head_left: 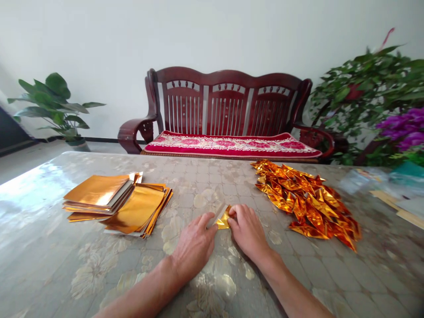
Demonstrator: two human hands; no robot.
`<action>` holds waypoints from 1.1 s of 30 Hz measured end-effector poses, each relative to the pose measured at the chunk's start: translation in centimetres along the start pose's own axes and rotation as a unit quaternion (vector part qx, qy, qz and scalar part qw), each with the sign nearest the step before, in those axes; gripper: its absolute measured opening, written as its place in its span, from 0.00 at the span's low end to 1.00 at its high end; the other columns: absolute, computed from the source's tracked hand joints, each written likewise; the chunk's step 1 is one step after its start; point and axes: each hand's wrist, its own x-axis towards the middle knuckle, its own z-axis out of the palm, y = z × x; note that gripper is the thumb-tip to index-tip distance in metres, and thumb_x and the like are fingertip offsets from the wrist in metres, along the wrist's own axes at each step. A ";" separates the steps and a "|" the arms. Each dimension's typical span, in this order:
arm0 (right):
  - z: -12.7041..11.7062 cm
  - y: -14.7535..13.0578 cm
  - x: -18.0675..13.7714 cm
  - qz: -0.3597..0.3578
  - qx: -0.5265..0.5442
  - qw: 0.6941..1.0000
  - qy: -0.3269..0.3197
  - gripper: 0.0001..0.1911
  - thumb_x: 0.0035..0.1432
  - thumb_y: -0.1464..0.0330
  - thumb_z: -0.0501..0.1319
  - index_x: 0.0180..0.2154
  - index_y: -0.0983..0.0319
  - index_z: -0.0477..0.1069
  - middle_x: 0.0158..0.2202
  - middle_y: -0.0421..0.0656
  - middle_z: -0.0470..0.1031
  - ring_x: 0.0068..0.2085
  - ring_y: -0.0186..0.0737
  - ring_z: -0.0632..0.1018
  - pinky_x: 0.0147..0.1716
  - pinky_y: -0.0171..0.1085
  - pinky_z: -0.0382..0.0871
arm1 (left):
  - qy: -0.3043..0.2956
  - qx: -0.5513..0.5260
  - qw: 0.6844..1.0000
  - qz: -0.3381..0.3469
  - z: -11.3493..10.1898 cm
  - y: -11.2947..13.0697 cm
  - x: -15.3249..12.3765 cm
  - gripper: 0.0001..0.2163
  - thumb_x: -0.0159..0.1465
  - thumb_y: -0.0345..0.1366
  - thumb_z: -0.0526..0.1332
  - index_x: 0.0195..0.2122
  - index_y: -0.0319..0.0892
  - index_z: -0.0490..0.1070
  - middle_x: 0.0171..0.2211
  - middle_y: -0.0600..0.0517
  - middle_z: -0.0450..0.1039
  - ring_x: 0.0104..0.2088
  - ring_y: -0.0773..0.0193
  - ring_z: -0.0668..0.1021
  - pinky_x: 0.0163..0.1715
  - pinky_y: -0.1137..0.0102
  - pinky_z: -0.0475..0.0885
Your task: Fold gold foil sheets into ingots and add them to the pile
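Glossy floral table [66, 260], gold foil piece [224, 220] on it, red bench [228, 106], white wall [212, 31]

Bright, even daylight fills the room, throwing pale glare across the glossy tabletop [49, 185] at left and sharp glints off the gold foil sheets [115, 201], with only faint shadows, while wide-angle distortion softens and bends the edges.

A wooden bench [228, 106] stands behind the table [49, 265]. Left of it, a potted plant [56, 104]; right, perhaps orchids [406, 128].
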 end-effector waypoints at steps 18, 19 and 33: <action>-0.3 0.0 0.0 -0.006 -0.037 0.999 0.009 0.09 0.60 0.61 0.62 0.42 0.56 0.73 0.41 0.43 0.73 0.44 0.46 0.70 0.44 0.42 0.60 | 0.018 0.006 0.985 0.171 -1.8 0.0 1.1 0.08 0.66 0.39 0.62 0.43 0.42 0.73 0.58 0.48 0.70 0.67 0.54 0.60 0.68 0.58 0.52; -0.3 -0.1 0.1 -0.006 -0.032 0.999 0.006 0.08 0.60 0.62 0.63 0.41 0.55 0.73 0.41 0.42 0.73 0.44 0.46 0.70 0.44 0.42 0.60 | 0.008 -0.001 0.985 0.171 -1.8 -0.3 1.2 0.09 0.65 0.39 0.62 0.44 0.43 0.72 0.58 0.48 0.70 0.66 0.55 0.62 0.67 0.59 0.55; -0.3 -0.7 1.4 0.049 -0.044 0.998 0.000 0.04 0.62 0.66 0.60 0.38 0.58 0.73 0.41 0.45 0.73 0.45 0.47 0.71 0.45 0.42 0.62 | -0.030 0.002 0.993 0.111 -0.1 1.5 -0.6 0.21 0.65 0.46 0.62 0.55 0.42 0.66 0.63 0.44 0.62 0.64 0.50 0.63 0.63 0.58 0.61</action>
